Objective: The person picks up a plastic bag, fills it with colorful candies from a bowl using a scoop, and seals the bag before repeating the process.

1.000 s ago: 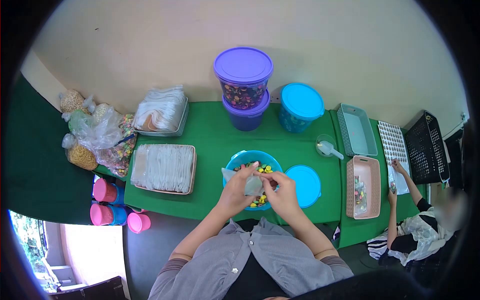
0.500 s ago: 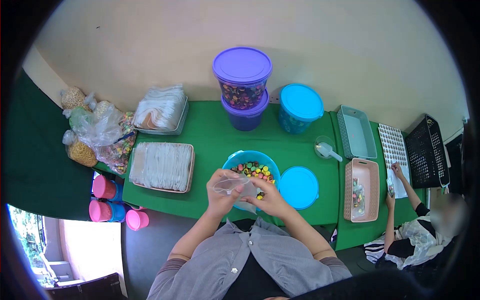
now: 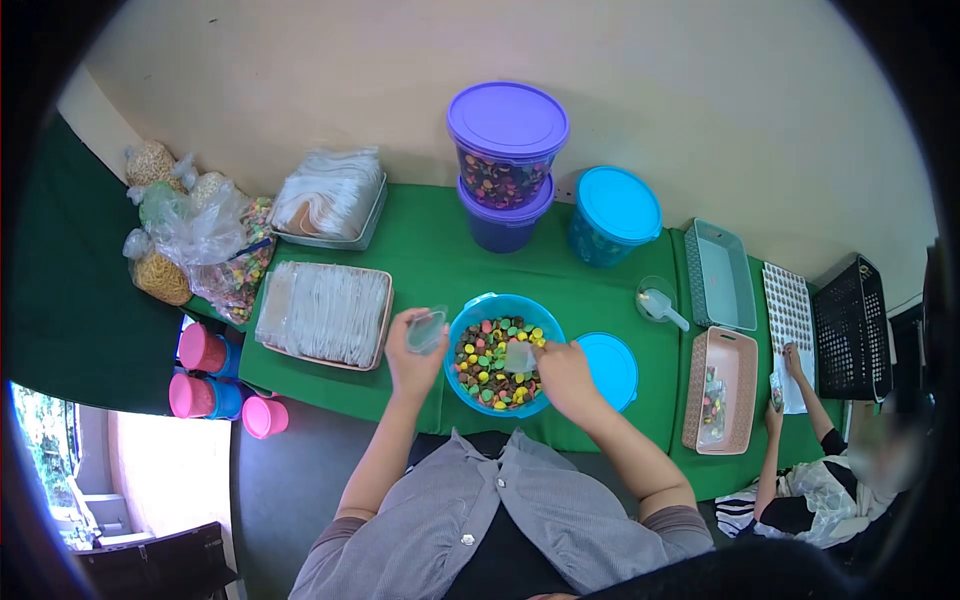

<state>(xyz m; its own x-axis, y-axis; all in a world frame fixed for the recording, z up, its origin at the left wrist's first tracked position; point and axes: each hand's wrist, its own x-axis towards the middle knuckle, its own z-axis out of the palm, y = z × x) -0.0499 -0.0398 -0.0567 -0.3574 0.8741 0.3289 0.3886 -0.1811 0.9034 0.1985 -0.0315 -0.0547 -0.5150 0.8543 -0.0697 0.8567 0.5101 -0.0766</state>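
My left hand point(image 3: 408, 362) holds a clear plastic pouch point(image 3: 427, 330) at the left side of the blue tub. The pouch's mouth looks open. Inside the blue tub point(image 3: 468, 403) lie many colorful round candies point(image 3: 495, 376), yellow, green, pink and brown. My right hand point(image 3: 563, 374) is closed on a clear scoop point(image 3: 519, 357), whose bowl rests among the candies. A round blue lid point(image 3: 608, 368) lies flat to the right of the tub, partly behind my right hand.
Baskets of clear pouches point(image 3: 325, 312) stand at left. Purple tubs point(image 3: 508, 140) and a blue-lidded tub point(image 3: 617, 207) are behind. A bowl with a white scoop point(image 3: 660, 304), a pink basket point(image 3: 720, 390) and a co-worker point(image 3: 820, 485) are at right.
My hands have moved apart. The left carries the pouch left of the tub; the right has left the pouch and now grips the scoop in the candies. The camera view has shifted slightly.
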